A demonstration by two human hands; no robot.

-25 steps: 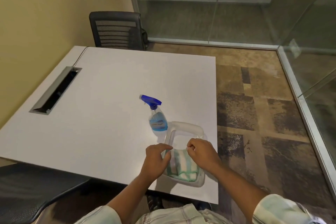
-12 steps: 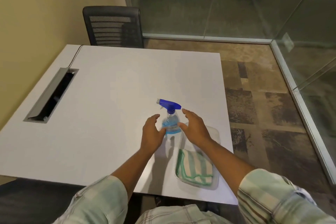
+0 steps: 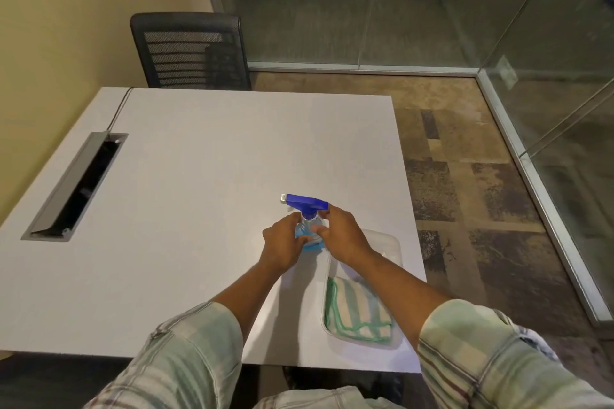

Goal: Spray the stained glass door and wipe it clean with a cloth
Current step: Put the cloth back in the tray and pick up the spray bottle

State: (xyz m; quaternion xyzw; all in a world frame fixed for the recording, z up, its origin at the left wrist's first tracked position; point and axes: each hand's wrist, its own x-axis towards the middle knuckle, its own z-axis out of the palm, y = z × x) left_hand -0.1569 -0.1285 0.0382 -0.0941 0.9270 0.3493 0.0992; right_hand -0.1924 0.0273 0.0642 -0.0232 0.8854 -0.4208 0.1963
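Fingers point(image 3: 311, 230) of both hands wrap the spray bottle point(image 3: 309, 236) at lower centre of the tabletop point(image 3: 199, 176); cloth point(image 3: 358, 312) lies lower right.

An office meeting room: a plain white table point(image 3: 199, 192) with a recessed cable box point(image 3: 74, 188) set into its top, a black mesh-backed office chair point(image 3: 191, 50) pushed up to it, glass partition walls point(image 3: 349, 3) in metal frames, patterned carpet tiles point(image 3: 465, 209).

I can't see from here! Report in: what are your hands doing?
Left hand and right hand closed on blue plastic spray bottle, upright on white table. Striped green-and-white cloth untouched in clear tray. Nothing blocking.
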